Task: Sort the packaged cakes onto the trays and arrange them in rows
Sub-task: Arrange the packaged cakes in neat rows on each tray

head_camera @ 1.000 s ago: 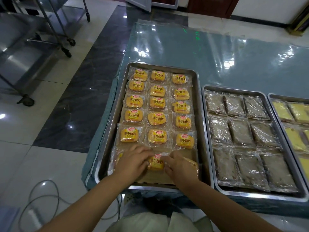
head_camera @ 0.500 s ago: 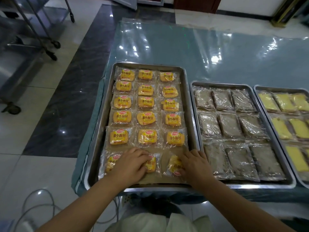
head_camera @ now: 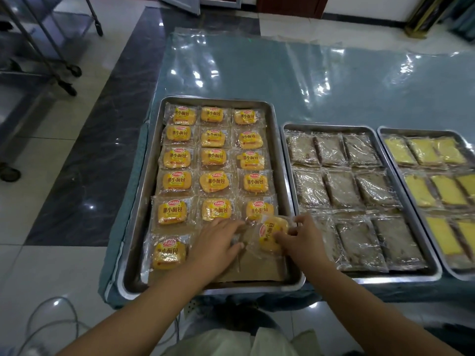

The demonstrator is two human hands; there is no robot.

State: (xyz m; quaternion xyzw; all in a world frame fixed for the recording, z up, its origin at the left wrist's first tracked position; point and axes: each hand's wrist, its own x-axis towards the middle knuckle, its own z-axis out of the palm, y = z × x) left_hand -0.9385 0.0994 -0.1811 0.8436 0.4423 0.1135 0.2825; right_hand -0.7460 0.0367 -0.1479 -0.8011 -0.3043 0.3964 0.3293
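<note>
A steel tray [head_camera: 144, 201] on the left holds rows of yellow packaged cakes, three across. In its near row one yellow cake [head_camera: 168, 253] lies at the left. My left hand [head_camera: 218, 246] lies flat over the middle cake of that row, hiding it. My right hand [head_camera: 302, 240] pinches the edge of a turned yellow cake [head_camera: 270, 235] at the row's right end, near the tray's right rim. Brown paper lining shows under that row.
A second tray [head_camera: 290, 181] with brown packaged cakes and a third tray [head_camera: 388, 147] with pale yellow cakes stand to the right on the teal plastic-covered table [head_camera: 282, 73]. Metal wheeled racks [head_camera: 51, 47] stand on the floor at the left. Cables lie near my feet.
The right-hand cake of the near row has been turned and shifted right under my right hand. My left hand slid right off the left cake, which is uncovered now. The view moved closer.
</note>
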